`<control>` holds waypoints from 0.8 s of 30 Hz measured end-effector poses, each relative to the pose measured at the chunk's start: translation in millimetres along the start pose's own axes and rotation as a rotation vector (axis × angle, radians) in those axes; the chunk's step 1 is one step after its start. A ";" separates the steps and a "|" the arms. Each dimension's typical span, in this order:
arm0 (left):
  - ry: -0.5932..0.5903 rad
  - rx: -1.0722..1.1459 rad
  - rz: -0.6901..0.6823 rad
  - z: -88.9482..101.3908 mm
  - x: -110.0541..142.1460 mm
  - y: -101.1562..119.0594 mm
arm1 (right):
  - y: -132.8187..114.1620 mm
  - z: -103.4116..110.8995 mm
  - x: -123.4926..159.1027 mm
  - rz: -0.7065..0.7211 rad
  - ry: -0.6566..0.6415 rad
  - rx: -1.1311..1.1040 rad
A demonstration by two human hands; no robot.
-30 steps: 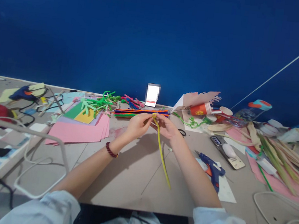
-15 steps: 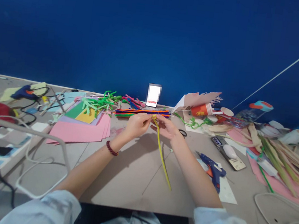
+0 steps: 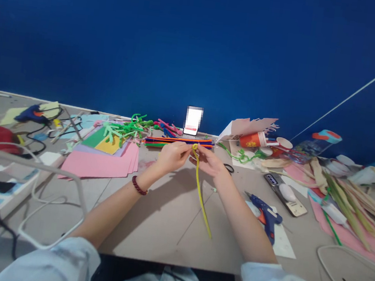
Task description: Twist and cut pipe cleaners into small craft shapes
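Both my hands meet over the middle of the table. My left hand (image 3: 171, 156) pinches the curled top end of a yellow pipe cleaner (image 3: 201, 197). My right hand (image 3: 209, 161) pinches the same end from the other side. The pipe cleaner's long tail hangs down toward me and to the right. Just behind my hands lies a bundle of coloured pipe cleaners (image 3: 177, 141). A red bead bracelet (image 3: 139, 186) is on my left wrist.
Pink and coloured paper sheets (image 3: 103, 160) lie to the left with green pipe-cleaner shapes (image 3: 124, 128). A blue glue gun (image 3: 265, 214) lies to the right, near a phone (image 3: 285, 193), an orange paper cup (image 3: 252, 139) and dried leaves (image 3: 351, 197). White cables (image 3: 50, 201) and a power strip are at the left.
My hands stay pinched on the pipe cleaner's top end with small finger shifts. The hanging tail has swung slightly. The view has drifted a little.
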State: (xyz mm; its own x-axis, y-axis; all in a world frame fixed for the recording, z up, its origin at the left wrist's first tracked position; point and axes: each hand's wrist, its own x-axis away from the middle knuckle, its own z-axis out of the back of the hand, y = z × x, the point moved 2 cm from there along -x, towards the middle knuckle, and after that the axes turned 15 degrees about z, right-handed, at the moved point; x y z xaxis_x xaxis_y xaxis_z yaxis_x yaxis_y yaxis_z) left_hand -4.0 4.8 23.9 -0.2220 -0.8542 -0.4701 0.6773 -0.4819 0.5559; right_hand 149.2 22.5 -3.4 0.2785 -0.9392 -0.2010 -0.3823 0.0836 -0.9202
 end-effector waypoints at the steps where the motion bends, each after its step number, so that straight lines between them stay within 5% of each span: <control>1: -0.009 0.064 0.031 -2.0 -0.2 -1.1 | 0.0 -1.2 0.1 0.016 -0.001 0.009; 13: -0.246 0.986 0.497 -20.6 2.5 2.8 | -3.4 -9.8 -1.7 0.284 0.255 0.095; 20: -0.278 1.148 0.632 -26.7 6.5 4.8 | -7.6 -9.6 -1.2 0.466 0.213 0.220; 24: -0.306 1.160 0.607 -25.8 4.2 3.0 | -4.9 -7.0 -3.3 0.416 0.193 0.187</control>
State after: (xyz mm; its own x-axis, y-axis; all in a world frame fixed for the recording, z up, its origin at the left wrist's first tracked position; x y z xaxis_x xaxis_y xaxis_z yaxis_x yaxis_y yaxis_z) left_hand 15.3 4.8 5.9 -0.3506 -0.9257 0.1421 -0.2232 0.2300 0.9473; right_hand 144.1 22.9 4.2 -0.0394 -0.8568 -0.5141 -0.2569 0.5059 -0.8235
